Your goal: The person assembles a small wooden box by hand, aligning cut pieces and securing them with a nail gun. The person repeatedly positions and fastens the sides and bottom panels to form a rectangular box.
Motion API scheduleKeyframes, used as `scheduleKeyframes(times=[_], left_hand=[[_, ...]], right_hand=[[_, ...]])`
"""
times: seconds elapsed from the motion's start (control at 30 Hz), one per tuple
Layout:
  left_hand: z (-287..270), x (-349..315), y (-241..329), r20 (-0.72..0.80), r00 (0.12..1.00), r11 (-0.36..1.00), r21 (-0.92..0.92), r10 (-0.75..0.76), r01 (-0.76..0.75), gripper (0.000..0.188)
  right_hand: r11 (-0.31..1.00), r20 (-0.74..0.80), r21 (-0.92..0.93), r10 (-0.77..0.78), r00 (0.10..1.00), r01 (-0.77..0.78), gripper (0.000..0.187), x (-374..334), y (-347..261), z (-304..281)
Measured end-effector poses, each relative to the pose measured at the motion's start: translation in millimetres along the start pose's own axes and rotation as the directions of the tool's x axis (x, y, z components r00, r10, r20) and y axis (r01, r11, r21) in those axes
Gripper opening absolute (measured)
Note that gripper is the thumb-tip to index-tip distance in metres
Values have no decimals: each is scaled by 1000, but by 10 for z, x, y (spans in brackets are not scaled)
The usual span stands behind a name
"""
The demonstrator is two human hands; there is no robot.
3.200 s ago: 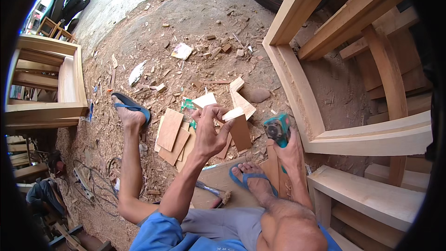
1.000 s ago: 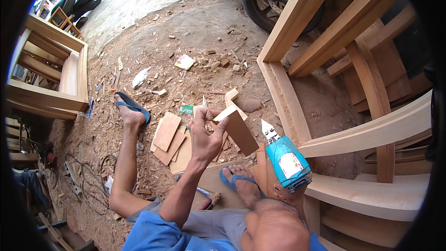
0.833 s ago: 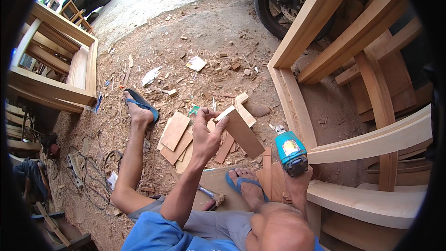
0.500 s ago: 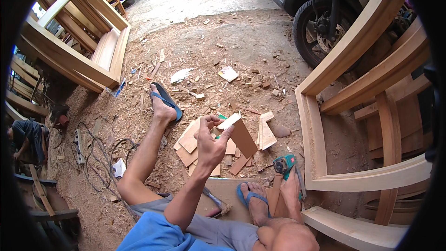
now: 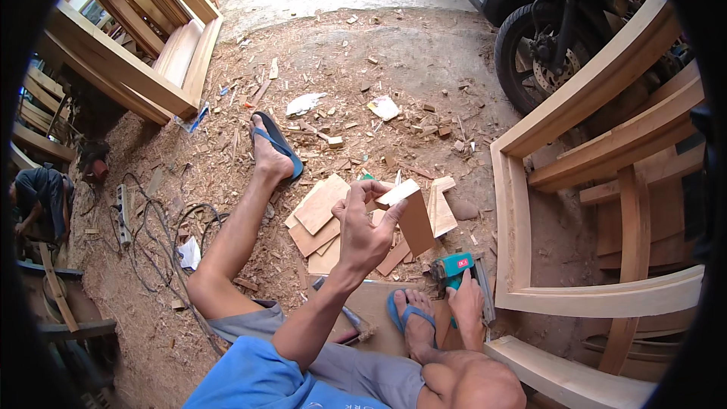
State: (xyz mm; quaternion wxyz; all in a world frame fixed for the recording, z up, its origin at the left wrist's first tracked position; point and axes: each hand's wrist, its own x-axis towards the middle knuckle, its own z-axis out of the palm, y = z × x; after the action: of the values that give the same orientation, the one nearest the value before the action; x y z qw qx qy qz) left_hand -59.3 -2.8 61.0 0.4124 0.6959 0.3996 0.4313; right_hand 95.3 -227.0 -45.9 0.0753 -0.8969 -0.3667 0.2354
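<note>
1. While you sit on the sawdust-covered ground (image 5: 356, 68), the head view shows your left hand (image 5: 363, 231) raised near the picture's centre, fingers pinched narrow around a wooden block (image 5: 409, 208).
2. That block tilts up to about 1 o'clock from your palm, its pale end face uppermost, above the loose pile of flat wood offcuts (image 5: 322, 216).
3. Your right hand (image 5: 463, 304) sits at 5 o'clock from the block, low by your right foot, fingers wrapped on a teal power tool (image 5: 453, 267) resting on the ground.
4. Your left foot in its blue sandal (image 5: 276, 144) stretches out to 11 o'clock from the offcuts.
5. At 3 o'clock stands a curved wooden frame (image 5: 598, 144); behind it, at 1 o'clock, a motorcycle wheel (image 5: 538, 60).
6. At 9 o'clock, cables (image 5: 163, 216) trail over the shavings.
</note>
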Motion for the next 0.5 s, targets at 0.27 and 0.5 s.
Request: scheduleKeyframes(times=[0.27,0.5], left_hand=[[217,-185,60,80,975,963,-156,-209,219,35],[284,-267,-21,67,995,996,-43,-79,82,35]], right_hand=[[660,-323,323,-597,734,679,97,322,-960,-1034],[585,-324,401,-628,707,704,92,414,-1274,-1061]])
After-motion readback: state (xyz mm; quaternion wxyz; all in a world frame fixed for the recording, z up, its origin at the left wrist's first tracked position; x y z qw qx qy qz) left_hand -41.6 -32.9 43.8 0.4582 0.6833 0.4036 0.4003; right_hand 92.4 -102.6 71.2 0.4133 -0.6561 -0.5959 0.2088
